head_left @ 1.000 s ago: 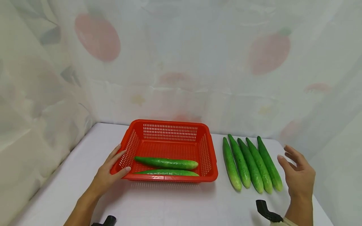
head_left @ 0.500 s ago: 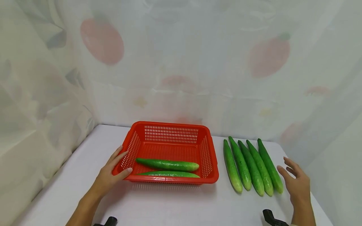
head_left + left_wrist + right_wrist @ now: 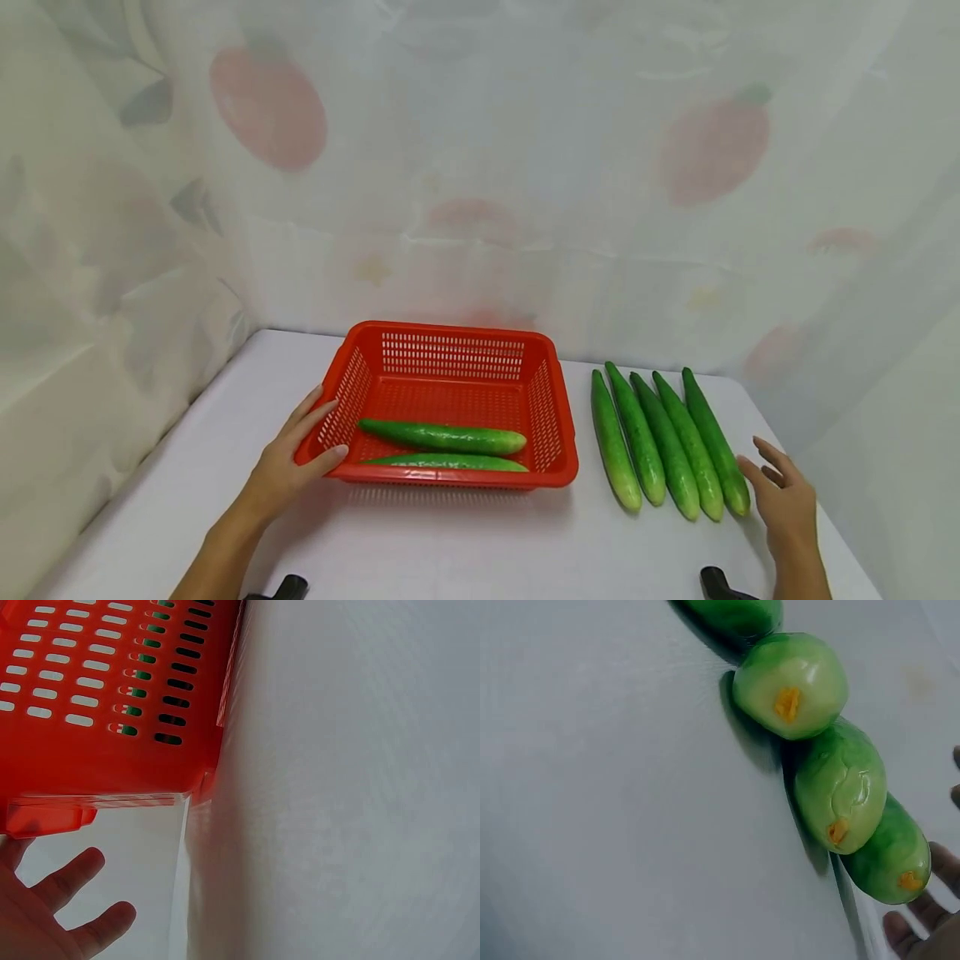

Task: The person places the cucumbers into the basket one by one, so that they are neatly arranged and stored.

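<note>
My left hand (image 3: 277, 479) rests at the near left corner of a red plastic basket (image 3: 450, 327), fingers spread over its rim and thumb at the front edge. In the left wrist view, two fingers (image 3: 71, 879) extend straight below the rim. Inside the basket lie two cucumbers, one whole (image 3: 442, 436) in sight and the nearer one (image 3: 450, 461) partly hidden by the front rim. My right hand (image 3: 783, 504), fingers loosely bent, is beside the rightmost cucumber (image 3: 712, 442) of a row. In the right wrist view its fingertips (image 3: 897, 930) are close to that cucumber's pale end (image 3: 900, 874).
Several more cucumbers (image 3: 660, 446) lie side by side right of the basket on the white tabletop (image 3: 480, 550). Behind the table hangs a pale curtain (image 3: 480, 167) with fruit prints. Black camera mounts (image 3: 291, 587) show at the bottom edge.
My right hand has come down from above the table's right side to a spot beside the rightmost cucumber. The left hand stays at the basket's corner. The head view has shifted slightly.
</note>
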A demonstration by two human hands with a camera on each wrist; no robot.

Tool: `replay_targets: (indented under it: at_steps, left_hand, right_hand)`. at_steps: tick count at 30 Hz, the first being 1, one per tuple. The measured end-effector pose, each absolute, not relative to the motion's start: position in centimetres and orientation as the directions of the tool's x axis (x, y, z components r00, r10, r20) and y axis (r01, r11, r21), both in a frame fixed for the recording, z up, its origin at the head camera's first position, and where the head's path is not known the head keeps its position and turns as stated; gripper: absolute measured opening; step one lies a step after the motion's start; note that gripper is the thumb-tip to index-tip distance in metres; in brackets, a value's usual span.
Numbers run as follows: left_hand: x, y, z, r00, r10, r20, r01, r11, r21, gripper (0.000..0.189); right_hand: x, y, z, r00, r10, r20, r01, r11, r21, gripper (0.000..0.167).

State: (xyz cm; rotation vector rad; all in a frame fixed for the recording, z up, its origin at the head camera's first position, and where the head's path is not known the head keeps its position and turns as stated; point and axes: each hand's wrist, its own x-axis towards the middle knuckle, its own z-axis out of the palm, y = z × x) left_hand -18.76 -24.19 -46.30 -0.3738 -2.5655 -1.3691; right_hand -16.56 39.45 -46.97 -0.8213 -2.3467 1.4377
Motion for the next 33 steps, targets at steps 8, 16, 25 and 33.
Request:
replay_targets:
  at_steps: [8,16,25,33]
  left_hand:
    - [-18.8,-24.3,-46.1,-0.945,0.131,0.299,0.322,0.531,0.784,0.063]
    - [-18.7,-24.2,-45.9,-0.947,0.134,0.293,0.318,0.535,0.782,0.064]
    - [-18.6,-24.2,-46.0,-0.947,0.131,0.292,0.317,0.523,0.791,0.064]
    - [-18.7,-24.1,-46.2,-0.947,0.132,0.294,0.318,0.528,0.788,0.064]
  right_hand:
    - [-16.5,39.8,-48.8,-0.821,0.568,-0.063,0.347,0.408,-0.845,0.067]
    - [-16.3,39.6,-49.0,-0.817,0.575,-0.041,0.355,0.446,-0.822,0.063]
    - [-16.4,39.2,-49.1,-0.841,0.540,0.033,0.298,0.513,-0.805,0.056]
    - [-16.5,39.5,-49.5,-0.857,0.509,0.074,0.276,0.576,-0.769,0.054]
